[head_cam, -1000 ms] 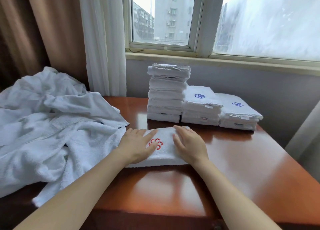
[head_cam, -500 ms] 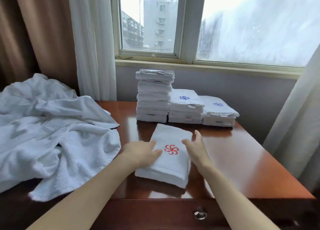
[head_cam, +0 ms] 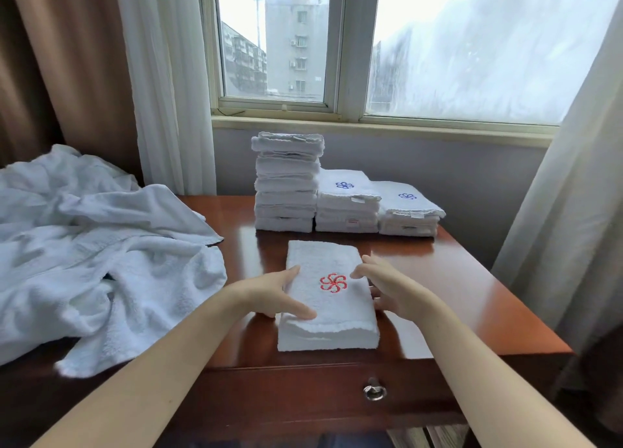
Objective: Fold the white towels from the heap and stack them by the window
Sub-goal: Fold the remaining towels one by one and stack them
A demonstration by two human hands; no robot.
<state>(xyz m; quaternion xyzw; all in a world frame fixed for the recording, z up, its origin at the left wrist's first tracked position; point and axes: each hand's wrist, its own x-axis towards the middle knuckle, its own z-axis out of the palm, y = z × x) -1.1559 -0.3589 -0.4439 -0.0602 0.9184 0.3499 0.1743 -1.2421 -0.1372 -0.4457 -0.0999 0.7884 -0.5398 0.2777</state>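
A folded white towel with a red flower logo lies lengthwise on the wooden table, near its front edge. My left hand lies at the towel's left edge, its forefinger and thumb spread flat on top. My right hand is against the right edge, only its fingertips touching the side. Three stacks of folded towels stand by the window: a tall one, a middle one and a low one, the last two with blue logos. The heap of unfolded white towels covers the table's left side.
White sheer curtains hang at the left and right of the window, with a brown drape further left. A drawer with a ring pull sits under the table's front edge. Bare wood shows right of the folded towel.
The folded towel has been turned from crosswise to lengthwise and drawn nearer the front edge. My hands went from pressing on its top to framing its left and right edges.
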